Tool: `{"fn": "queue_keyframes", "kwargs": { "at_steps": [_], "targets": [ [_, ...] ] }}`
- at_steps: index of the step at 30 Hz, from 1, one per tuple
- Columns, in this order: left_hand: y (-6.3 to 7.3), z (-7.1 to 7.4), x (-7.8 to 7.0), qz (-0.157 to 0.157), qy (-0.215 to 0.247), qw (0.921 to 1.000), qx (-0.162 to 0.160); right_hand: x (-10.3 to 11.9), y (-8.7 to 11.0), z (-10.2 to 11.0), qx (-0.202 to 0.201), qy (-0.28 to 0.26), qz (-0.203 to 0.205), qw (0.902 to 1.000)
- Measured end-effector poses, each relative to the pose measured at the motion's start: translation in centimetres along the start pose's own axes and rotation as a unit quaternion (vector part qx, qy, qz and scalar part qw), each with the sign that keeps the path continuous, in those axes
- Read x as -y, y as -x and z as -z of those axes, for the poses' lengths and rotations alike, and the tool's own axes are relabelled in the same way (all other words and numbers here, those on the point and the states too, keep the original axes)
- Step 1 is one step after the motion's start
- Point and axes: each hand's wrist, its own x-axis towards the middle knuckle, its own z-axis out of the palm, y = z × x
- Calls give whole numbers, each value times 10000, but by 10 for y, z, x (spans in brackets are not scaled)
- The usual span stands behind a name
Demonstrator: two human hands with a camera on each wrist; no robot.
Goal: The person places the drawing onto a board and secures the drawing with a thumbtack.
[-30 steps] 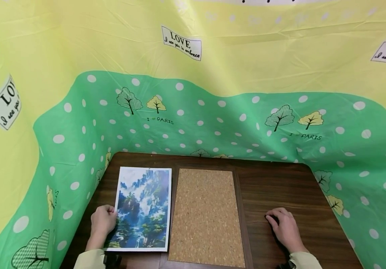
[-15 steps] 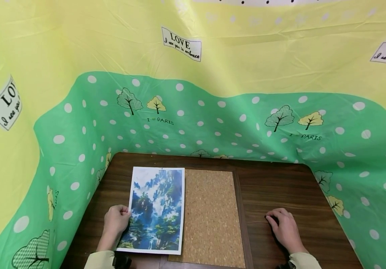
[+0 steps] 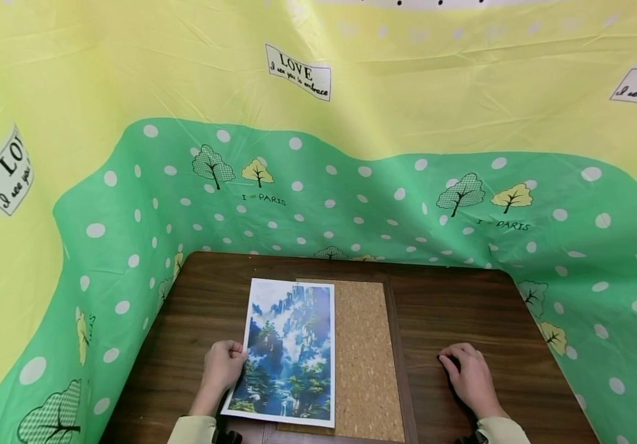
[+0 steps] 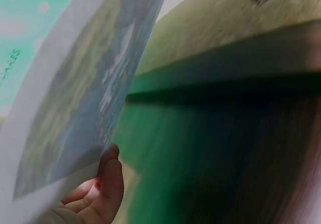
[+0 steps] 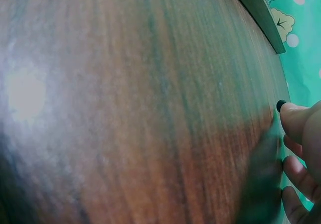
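Observation:
A glossy landscape print [image 3: 290,351] with a white border shows mountains, trees and a waterfall. My left hand [image 3: 222,367] pinches its left edge; in the left wrist view the thumb [image 4: 113,179] lies along the sheet. The print lies over the left part of a cork board [image 3: 365,357], whose right strip stays visible. To the right of the board, my right hand [image 3: 469,376] rests over the wooden table with curled fingers. A small black rounded thing [image 5: 281,105] shows at the tips of its thumb and index finger; its kind is hard to tell.
The dark wooden table [image 3: 446,302] has rounded far corners. A raised wooden strip [image 3: 396,333] edges the cork board. Yellow and green printed cloth [image 3: 318,203] hangs behind the table and along both sides.
My left hand has moved the print rightward from beside the cork board until it covers the board's left part. My right hand has stayed in place.

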Motion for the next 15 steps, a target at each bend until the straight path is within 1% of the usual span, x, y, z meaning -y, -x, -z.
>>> {"fn": "queue_keyframes", "kwargs": {
  "at_steps": [5, 12, 15],
  "targets": [
    [3, -15, -9, -30, 115, 9999, -1, 0, 1, 0, -70, -35, 13, 10000],
    [6, -32, -23, -30, 284, 9996, 42, -1, 0, -1, -89, -59, -62, 9999],
    [7, -38, -28, -111, 310, 9995, 33, -2, 0, -1, -134, -49, -61, 9999]
  ]
}}
